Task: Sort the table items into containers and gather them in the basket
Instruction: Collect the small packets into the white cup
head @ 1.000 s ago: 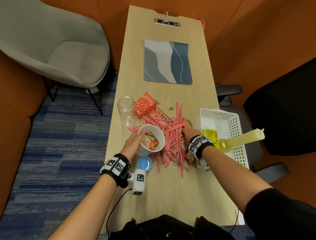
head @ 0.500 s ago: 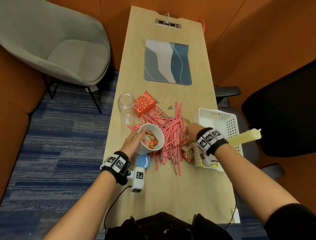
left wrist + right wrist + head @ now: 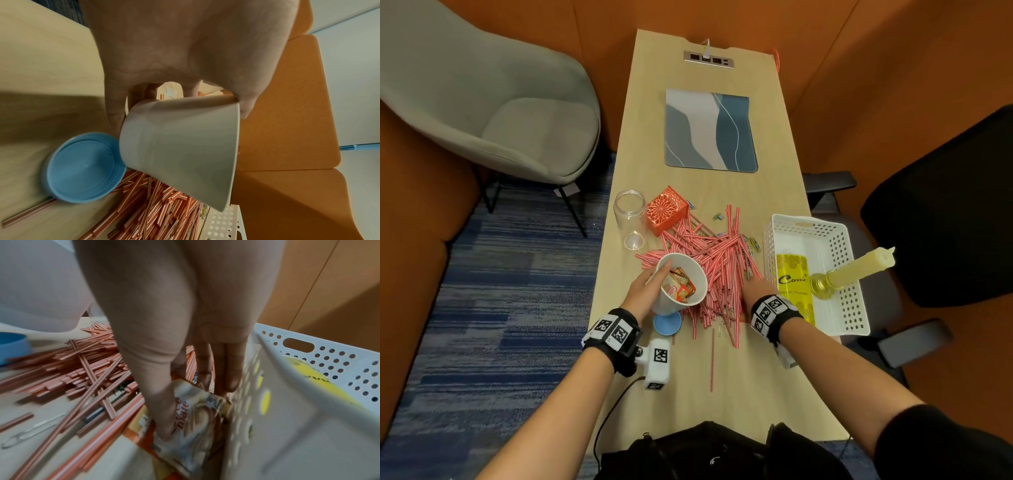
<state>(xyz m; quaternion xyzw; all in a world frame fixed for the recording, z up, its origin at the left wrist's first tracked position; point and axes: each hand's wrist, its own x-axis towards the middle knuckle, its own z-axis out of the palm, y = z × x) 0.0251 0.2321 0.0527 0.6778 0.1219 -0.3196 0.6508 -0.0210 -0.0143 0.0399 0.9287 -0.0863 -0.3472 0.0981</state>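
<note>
Sachet [image 3: 193, 415] is seen, head view first, as barely visible: it lies at the near right edge of the straws [image 3: 709, 270], tight against the basket [image 3: 822, 222] wall, hidden under the right hand [image 3: 755, 291], which is lowered onto that spot; finger state cannot be told from here. The cup [image 3: 681, 284] is held tilted by the left hand [image 3: 645, 291], thumb inside the rim, mouth facing the right hand, with more sachets [image 3: 678, 287] inside. The cup lies just left of the right hand, across the straws; the right hand is clearly nearer the loose sachet. In the basket a yellow bottle [image 3: 792, 274] reads "Carrie", with smaller print below it too blurred to read; a candle in a gold holder [image 3: 852, 270] leans over the rim. A blue lid [image 3: 667, 323] sits below the cup, a jar [image 3: 630, 219] and red box [image 3: 666, 214] farther up. Left wrist view: the cup rim is gripped, fingers outside, thumb within; lid just beside the cup base, straws underneath. No writing legible. Right wrist view: the sachet is pinched by thumb and fingers [image 3: 205, 369], long axis running toward the camera, parallel to the basket wall and touching it. Print reads partly "mate", inverted; the rest is blurred. Judged next: a short leftward carry to the cup mouth.
</note>
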